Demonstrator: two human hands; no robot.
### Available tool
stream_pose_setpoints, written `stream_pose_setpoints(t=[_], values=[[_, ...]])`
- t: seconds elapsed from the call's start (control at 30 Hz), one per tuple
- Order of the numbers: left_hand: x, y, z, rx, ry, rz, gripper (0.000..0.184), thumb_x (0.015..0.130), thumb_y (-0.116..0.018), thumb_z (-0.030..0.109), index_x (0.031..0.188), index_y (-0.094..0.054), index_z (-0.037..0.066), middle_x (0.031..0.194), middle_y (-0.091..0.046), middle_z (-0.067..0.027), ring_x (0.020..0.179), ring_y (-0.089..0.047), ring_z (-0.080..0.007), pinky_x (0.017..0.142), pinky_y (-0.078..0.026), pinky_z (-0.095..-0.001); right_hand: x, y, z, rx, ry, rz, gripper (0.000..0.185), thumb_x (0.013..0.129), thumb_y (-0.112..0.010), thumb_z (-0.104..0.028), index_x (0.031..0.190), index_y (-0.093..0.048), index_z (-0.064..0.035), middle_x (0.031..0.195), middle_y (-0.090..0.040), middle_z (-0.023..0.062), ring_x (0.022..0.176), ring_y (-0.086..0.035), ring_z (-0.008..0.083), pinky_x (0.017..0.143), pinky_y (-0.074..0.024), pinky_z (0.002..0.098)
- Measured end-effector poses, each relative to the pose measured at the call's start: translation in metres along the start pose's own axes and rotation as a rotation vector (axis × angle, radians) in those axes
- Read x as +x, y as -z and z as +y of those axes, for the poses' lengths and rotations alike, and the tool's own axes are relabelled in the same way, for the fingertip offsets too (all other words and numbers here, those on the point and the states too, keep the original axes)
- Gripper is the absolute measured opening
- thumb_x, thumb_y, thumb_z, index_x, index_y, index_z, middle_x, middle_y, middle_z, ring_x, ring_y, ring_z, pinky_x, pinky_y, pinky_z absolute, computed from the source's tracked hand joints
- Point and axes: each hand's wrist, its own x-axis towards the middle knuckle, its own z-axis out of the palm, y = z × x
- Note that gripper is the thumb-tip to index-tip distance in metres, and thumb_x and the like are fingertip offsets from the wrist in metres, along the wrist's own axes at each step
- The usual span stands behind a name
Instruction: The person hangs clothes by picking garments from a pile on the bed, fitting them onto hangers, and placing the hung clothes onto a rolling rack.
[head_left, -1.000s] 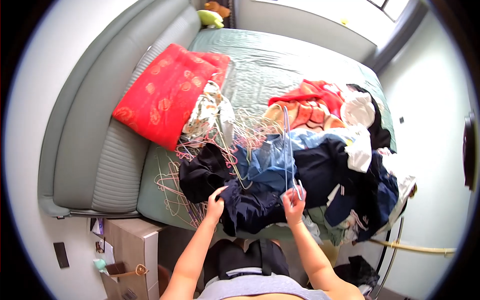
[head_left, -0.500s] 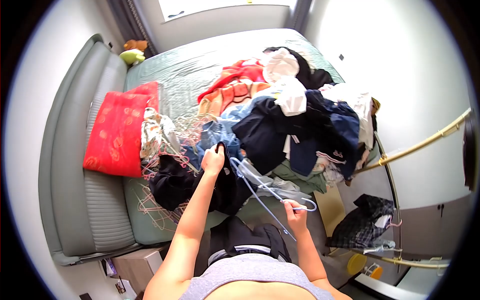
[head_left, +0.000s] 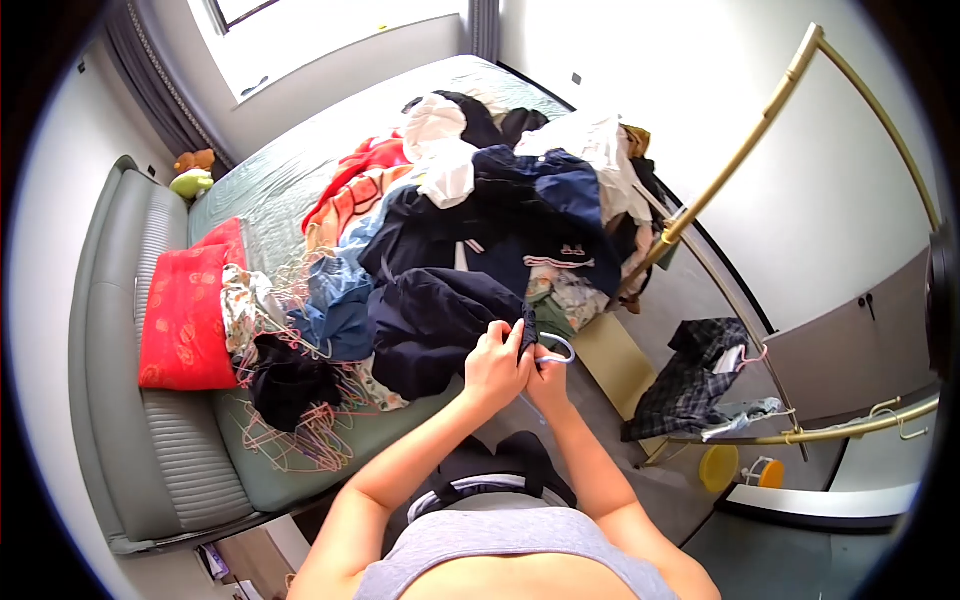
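Observation:
A dark navy garment (head_left: 440, 325) hangs from my left hand (head_left: 497, 368), whose fingers are closed on its edge. Right beside it, my right hand (head_left: 547, 380) is closed on a light blue hanger (head_left: 562, 346); the hanger's hook shows above the fingers, and most of its body is hidden by the hands and the garment. The two hands touch or nearly touch. Behind them on the bed lies a heap of dark, white and blue clothes (head_left: 500, 205). A black garment (head_left: 290, 383) rests among tangled pink and white hangers (head_left: 310, 440) to the left.
A red patterned pillow or quilt (head_left: 190, 315) lies by the grey headboard (head_left: 105, 300). At the right stands a gold rail rack (head_left: 745, 150), with a checked dark shirt (head_left: 690, 375) low down. A yellow round object (head_left: 718, 467) is on the floor.
The view has turned to the right. My left hand has lifted the dark garment off the bed and moved it rightward. My right hand has brought the hanger up to the garment's edge.

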Motion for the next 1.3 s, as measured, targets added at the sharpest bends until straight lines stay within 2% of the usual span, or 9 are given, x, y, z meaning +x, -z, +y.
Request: stream_pose_setpoints(t=[0.17, 0.27, 0.33, 0.43, 0.57, 0.8, 0.97, 1.07, 1.3], values=[[0.022, 0.025, 0.044, 0.324, -0.358, -0.113, 0.045, 0.068, -0.066, 0.047, 0.099, -0.062, 0.014, 0.093, -0.053, -0.0039, 0.082, -0.050, -0.0227, 0.065, -0.043, -0.0340, 0.000, 0.088, 0.011, 0.068, 0.074, 0.140, 0.021, 0.086, -0.056, -0.010, 0.067, -0.055, -0.0014, 0.052, -0.045, 0.0042, 0.047, -0.043, 0.0129, 0.045, -0.0317, 0.0292], [0.057, 0.015, 0.038, 0.277, -0.737, -0.109, 0.027, 0.071, -0.068, 0.033, 0.088, -0.058, 0.015, 0.082, -0.054, 0.0008, 0.082, -0.050, -0.0208, 0.073, -0.040, -0.0332, -0.007, 0.133, 0.002, 0.255, 0.041, 0.221, 0.019, 0.089, -0.054, -0.008, 0.073, -0.056, 0.0002, 0.053, -0.048, -0.0006, 0.047, -0.043, 0.0069, 0.044, -0.0317, 0.0240], [0.070, 0.002, 0.044, 0.107, -0.767, -0.297, 0.019, 0.075, -0.066, 0.028, 0.086, -0.058, 0.014, 0.076, -0.055, 0.0013, 0.078, -0.054, -0.0198, 0.070, -0.042, -0.0339, -0.014, 0.154, -0.003, 0.193, -0.106, 0.251, 0.014, 0.089, -0.054, -0.009, 0.078, -0.056, -0.0002, 0.063, -0.052, 0.0019, 0.056, -0.049, 0.0102, 0.051, -0.0385, 0.0257], [0.079, -0.021, 0.060, 0.038, -0.701, -0.252, 0.017, 0.078, -0.064, 0.027, 0.085, -0.059, 0.012, 0.072, -0.058, -0.0022, 0.069, -0.060, -0.0224, 0.057, -0.047, -0.0345, -0.008, 0.161, -0.013, -0.164, 0.166, 0.765, 0.008, 0.088, -0.055, -0.009, 0.085, -0.056, -0.0007, 0.080, -0.057, 0.0065, 0.073, -0.055, 0.0160, 0.065, -0.0436, 0.0298], [0.085, -0.039, 0.082, -0.084, -0.713, -0.101, 0.016, 0.080, -0.062, 0.028, 0.083, -0.059, 0.012, 0.070, -0.059, -0.0024, 0.067, -0.060, -0.0224, 0.054, -0.047, -0.0333, -0.063, 0.167, 0.035, -0.383, 0.048, 0.648, 0.024, 0.083, -0.061, -0.011, 0.103, -0.054, -0.0007, 0.098, -0.059, 0.0125, 0.090, -0.057, 0.0271, 0.082, -0.0436, 0.0344], [0.100, -0.057, 0.101, -0.371, -0.698, -0.222, 0.015, 0.079, -0.064, 0.022, 0.088, -0.062, 0.009, 0.074, -0.061, -0.0063, 0.065, -0.061, -0.0260, 0.055, -0.047, -0.0343, -0.062, 0.144, 0.062, -0.496, 0.042, 0.386, 0.046, 0.071, -0.072, -0.018, 0.110, -0.053, -0.0049, 0.104, -0.059, 0.0125, 0.095, -0.058, 0.0279, 0.087, -0.0405, 0.0413], [0.123, -0.065, 0.078, -0.510, -0.690, -0.363, 0.018, 0.080, -0.064, 0.018, 0.092, -0.063, 0.005, 0.079, -0.064, -0.0115, 0.067, -0.061, -0.0306, 0.059, -0.048, -0.0343, -0.076, 0.139, 0.074, -0.511, -0.188, 0.474, 0.051, 0.066, -0.075, -0.018, 0.110, -0.052, -0.0059, 0.103, -0.058, 0.0104, 0.089, -0.060, 0.0251, 0.087, -0.0392, 0.0394], [0.131, -0.066, 0.066, -0.555, -0.744, -0.409, 0.018, 0.079, -0.064, 0.017, 0.091, -0.062, 0.004, 0.079, -0.063, -0.0125, 0.067, -0.061, -0.0308, 0.059, -0.048, -0.0341, -0.085, 0.123, 0.081, -0.162, -0.332, 0.669, 0.053, 0.064, -0.076, -0.017, 0.109, -0.051, -0.0075, 0.098, -0.058, 0.0091, 0.082, -0.061, 0.0244, 0.089, -0.0365, 0.0381], [0.160, -0.067, 0.035, -0.557, -0.790, -0.470, 0.019, 0.077, -0.066, 0.017, 0.090, -0.064, 0.003, 0.080, -0.064, -0.0126, 0.072, -0.062, -0.0301, 0.063, -0.048, -0.0340, -0.114, 0.129, 0.096, -1.103, -0.381, 0.227, 0.026, 0.070, -0.070, -0.034, 0.076, -0.066, -0.0094, 0.076, -0.063, 0.0054, 0.082, -0.060, 0.0220, 0.103, -0.0200, 0.0595]])
